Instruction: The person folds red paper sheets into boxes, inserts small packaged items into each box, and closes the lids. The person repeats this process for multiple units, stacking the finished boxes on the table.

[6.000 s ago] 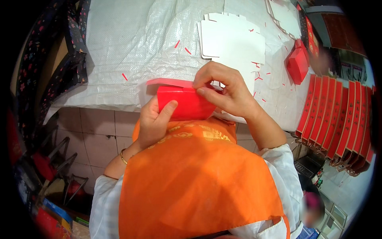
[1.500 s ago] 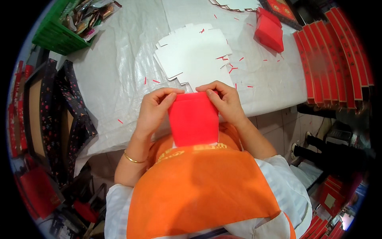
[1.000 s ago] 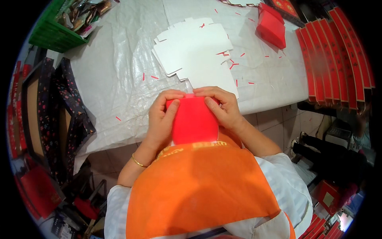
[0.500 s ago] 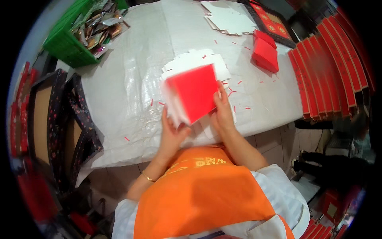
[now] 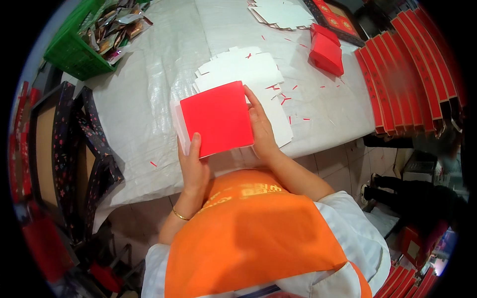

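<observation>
Between my two hands is a red square cardboard box (image 5: 218,119), its flat red face turned up and a white flap showing along its left side. My left hand (image 5: 193,159) grips its lower left corner, thumb on the red face and fingers mostly hidden underneath. Along the right edge lies my right hand (image 5: 261,126), closed on the box with its fingers reaching up the side. Just beyond and partly beneath the box is a stack of white die-cut card blanks (image 5: 243,67) on the table.
Small red paper scraps (image 5: 285,99) are scattered on the white-covered table (image 5: 164,64). A green crate (image 5: 79,59) of small packets stands far left. Farther right are a folded red box (image 5: 325,52), more white blanks (image 5: 283,14) and stacked red trays (image 5: 397,79). Dark flowered frames (image 5: 59,149) lean at left.
The red box has come left and nearer to me, and its face now lies squarer to view. My left thumb has moved onto the red face. The view has shifted slightly.
</observation>
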`<state>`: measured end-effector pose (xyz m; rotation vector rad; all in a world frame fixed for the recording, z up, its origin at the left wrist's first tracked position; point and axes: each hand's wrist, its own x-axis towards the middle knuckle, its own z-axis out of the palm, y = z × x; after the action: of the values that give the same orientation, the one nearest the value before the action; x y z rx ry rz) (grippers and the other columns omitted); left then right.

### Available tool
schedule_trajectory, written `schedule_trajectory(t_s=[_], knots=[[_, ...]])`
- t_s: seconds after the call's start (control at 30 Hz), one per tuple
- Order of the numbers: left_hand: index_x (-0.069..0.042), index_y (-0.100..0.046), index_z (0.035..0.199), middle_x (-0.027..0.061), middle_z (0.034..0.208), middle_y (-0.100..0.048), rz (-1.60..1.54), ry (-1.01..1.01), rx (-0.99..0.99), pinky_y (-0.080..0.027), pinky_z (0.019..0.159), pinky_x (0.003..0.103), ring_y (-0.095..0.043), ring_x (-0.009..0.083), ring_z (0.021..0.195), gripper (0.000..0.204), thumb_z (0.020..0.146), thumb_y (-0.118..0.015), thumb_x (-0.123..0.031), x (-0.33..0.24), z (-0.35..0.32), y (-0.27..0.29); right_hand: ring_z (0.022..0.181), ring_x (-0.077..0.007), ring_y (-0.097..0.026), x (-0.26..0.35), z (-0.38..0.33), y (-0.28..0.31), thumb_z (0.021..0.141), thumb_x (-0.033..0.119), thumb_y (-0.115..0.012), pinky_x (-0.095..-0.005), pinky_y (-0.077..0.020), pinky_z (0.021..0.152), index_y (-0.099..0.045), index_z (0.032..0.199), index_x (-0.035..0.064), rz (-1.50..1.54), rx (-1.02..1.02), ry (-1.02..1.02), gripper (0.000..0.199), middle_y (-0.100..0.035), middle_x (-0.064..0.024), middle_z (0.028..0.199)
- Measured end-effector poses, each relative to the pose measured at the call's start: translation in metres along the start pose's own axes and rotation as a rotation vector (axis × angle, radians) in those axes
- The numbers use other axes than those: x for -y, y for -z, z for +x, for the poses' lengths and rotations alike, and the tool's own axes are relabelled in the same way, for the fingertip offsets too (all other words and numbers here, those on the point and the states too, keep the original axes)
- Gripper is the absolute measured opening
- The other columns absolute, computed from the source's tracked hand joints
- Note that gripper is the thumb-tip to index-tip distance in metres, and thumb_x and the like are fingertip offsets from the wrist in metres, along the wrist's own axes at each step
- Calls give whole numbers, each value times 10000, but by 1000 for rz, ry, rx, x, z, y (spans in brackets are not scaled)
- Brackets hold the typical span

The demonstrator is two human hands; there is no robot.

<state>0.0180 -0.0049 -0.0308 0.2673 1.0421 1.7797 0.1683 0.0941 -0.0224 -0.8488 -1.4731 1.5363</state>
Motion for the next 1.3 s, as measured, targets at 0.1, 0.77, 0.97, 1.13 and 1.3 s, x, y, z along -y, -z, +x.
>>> schedule_trajectory(t_s=[0.1, 0.77, 0.97, 1.13, 1.3], knots=[[6, -428, 1427, 98, 1319, -545, 97, -9, 43, -480, 971, 334, -546, 186, 1191, 473, 1010, -577, -161, 1, 3, 7, 1106, -159, -537, 1, -1, 5, 1078, 415, -376, -304, -414, 1009, -293, 1591, 102, -41, -30, 55, 606, -548, -82, 1232], [-5, -590, 1260, 93, 1245, -660, -177, 331, 33, -519, 982, 362, -641, 203, 1135, 340, 991, -600, -214, 18, 0, 6, 1292, -272, -440, 24, 9, 11, 1078, 321, -354, -372, -325, 1129, -460, 1459, 41, -215, -37, 304, 485, -454, -154, 1374], [-2, -600, 1249, 93, 1205, -679, -107, 347, 32, -542, 939, 359, -664, 200, 1084, 344, 983, -618, -218, 19, 4, 12, 1187, -285, -485, 24, 6, 12, 1050, 202, -408, -370, -375, 1062, -499, 1414, 57, -378, -83, 256, 403, -490, -160, 1267], [72, -591, 1258, 107, 1134, -684, 261, 298, 143, -522, 900, 322, -660, 181, 1028, 413, 978, -631, -229, -11, 21, 17, 1078, -249, -574, 17, 7, 37, 1040, 247, -461, -348, -447, 967, -573, 1336, 45, -437, -17, 75, 376, -593, -156, 1180], [56, -634, 1220, 72, 1051, -687, 587, 279, 237, -504, 782, 267, -626, 117, 916, 424, 974, -650, -289, -40, 40, 15, 1013, -192, -632, 19, 2, 52, 1026, 298, -515, -324, -483, 937, -581, 1350, 45, -294, 276, -287, 417, -679, -131, 1107]])
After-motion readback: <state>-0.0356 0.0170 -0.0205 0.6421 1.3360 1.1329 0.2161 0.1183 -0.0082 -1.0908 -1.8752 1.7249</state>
